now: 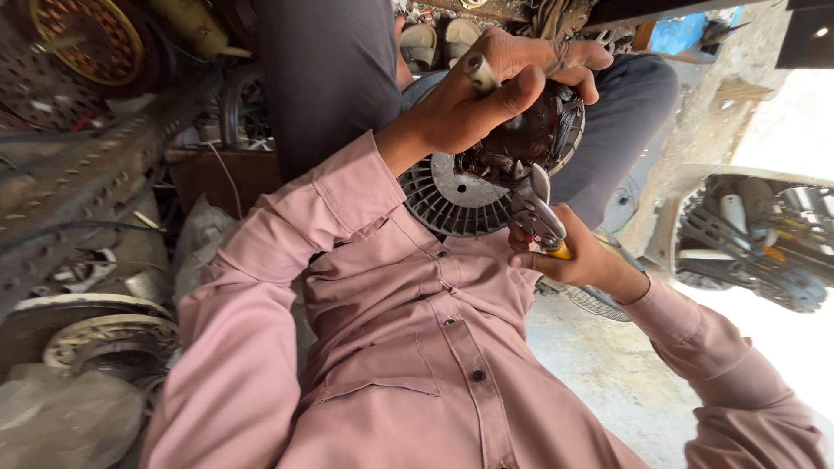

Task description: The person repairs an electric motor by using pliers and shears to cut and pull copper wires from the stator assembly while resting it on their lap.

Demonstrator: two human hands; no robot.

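Observation:
My left hand (499,91) grips a round fan motor (486,178) from above, the thumb beside its metal shaft (479,71). The motor has a ribbed silver housing and dark brown windings inside. My right hand (578,256) holds pliers (537,213) with a yellow handle; their jaws bite into the windings at the motor's lower edge. Both arms wear pink sleeves, and the motor sits close above my chest.
Another person in dark trousers (330,78) stands just behind the motor. Scrap metal, perforated steel angle (87,174) and a round metal disc (95,334) pile up on the left. More motor parts (756,239) lie on the right over a concrete floor (608,365).

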